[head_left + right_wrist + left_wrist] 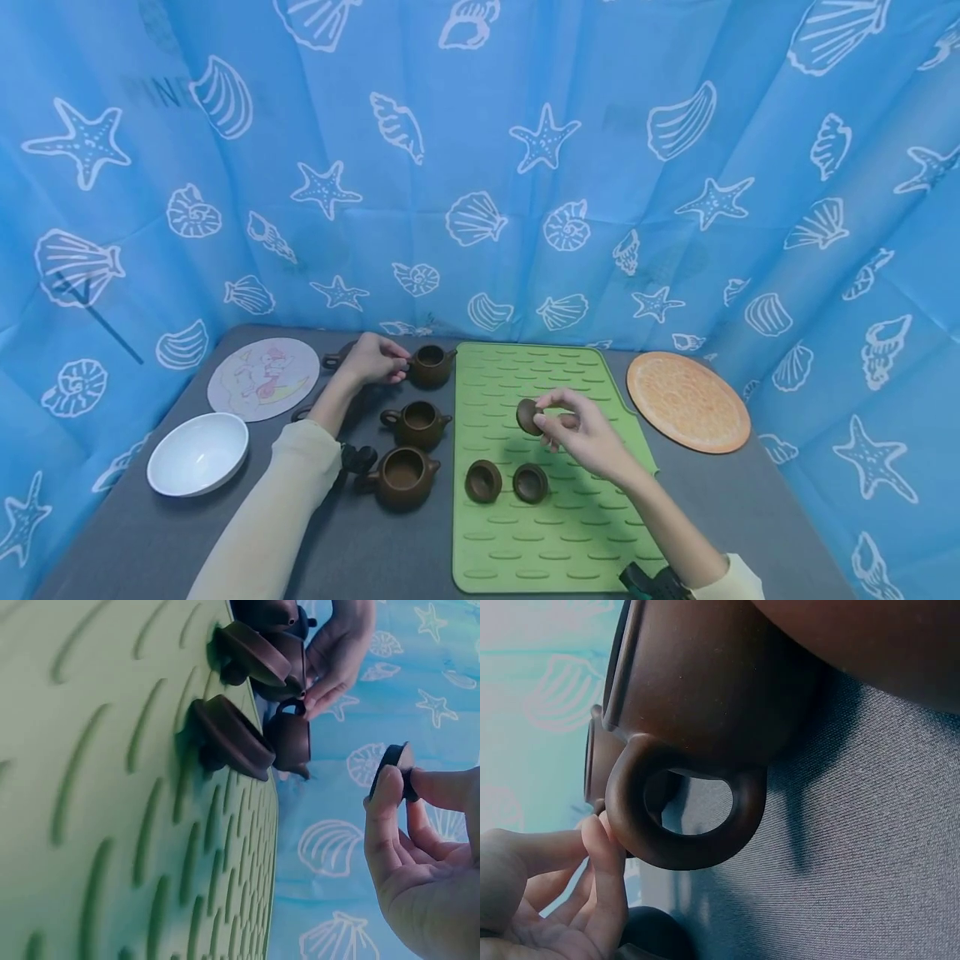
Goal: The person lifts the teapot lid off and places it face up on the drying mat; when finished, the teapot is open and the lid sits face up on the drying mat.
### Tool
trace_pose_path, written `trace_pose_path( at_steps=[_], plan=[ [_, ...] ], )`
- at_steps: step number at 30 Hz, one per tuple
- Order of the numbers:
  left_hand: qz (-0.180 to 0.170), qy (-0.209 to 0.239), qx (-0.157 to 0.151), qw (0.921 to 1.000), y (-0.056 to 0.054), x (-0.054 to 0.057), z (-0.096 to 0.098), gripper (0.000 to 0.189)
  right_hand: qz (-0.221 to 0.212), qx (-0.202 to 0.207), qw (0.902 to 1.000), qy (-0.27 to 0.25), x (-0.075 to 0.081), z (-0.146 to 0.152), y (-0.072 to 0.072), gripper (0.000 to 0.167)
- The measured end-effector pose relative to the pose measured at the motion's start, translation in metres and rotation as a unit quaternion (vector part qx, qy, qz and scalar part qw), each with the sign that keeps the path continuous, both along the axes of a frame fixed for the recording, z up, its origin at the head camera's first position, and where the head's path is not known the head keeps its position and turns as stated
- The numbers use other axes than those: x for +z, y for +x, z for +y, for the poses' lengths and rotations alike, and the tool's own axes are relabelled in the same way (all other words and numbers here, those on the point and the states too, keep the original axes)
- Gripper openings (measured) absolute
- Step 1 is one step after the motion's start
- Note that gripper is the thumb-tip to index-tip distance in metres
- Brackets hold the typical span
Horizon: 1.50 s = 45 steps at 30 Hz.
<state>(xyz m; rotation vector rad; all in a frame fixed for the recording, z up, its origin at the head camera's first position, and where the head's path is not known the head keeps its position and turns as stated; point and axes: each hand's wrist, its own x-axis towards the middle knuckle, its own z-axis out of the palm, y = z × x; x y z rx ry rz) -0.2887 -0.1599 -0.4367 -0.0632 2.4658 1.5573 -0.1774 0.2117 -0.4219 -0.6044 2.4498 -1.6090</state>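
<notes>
My left hand (371, 360) pinches the handle of the farthest brown teapot (431, 367), which has no lid on. Two more lidless teapots, a middle one (418, 425) and a near one (403, 477), stand in line before it. In the left wrist view a big teapot handle (686, 851) partly covers that pinch. Above the green mat (495, 550), my right hand (581, 429) holds a round brown teapot lid (528, 417) tilted on edge, its knob between the fingertips in the right wrist view. Two other lids, left (483, 482) and right (530, 483), lie upturned on the mat.
More dark teapots (335, 358) stand behind my left hand and forearm, mostly hidden. At the left are a white bowl (198, 454) and a round picture mat (262, 379). An orange round mat (688, 402) lies at the right. A blue curtain (480, 275) backs the table.
</notes>
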Motion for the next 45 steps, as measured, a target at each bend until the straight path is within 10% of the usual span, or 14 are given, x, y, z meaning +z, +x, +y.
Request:
trace_pose_path(
  at_steps=[13,24,45],
  plan=[
    [0.004,-0.002,0.002,1.0000,-0.002,-0.004,0.000,0.021,-0.101,0.079,0.9874,-0.092,-0.011,0.044,0.028,0.045],
    [0.006,0.006,-0.004,1.0000,-0.001,-0.001,-0.002,0.022,-0.080,0.114,0.9878,-0.070,-0.035,0.061,0.035,0.058],
    [0.009,0.001,-0.008,0.9999,-0.002,-0.004,-0.002,0.022,-0.023,0.065,0.9908,0.116,-0.046,0.064,0.040,0.052]
  ],
)
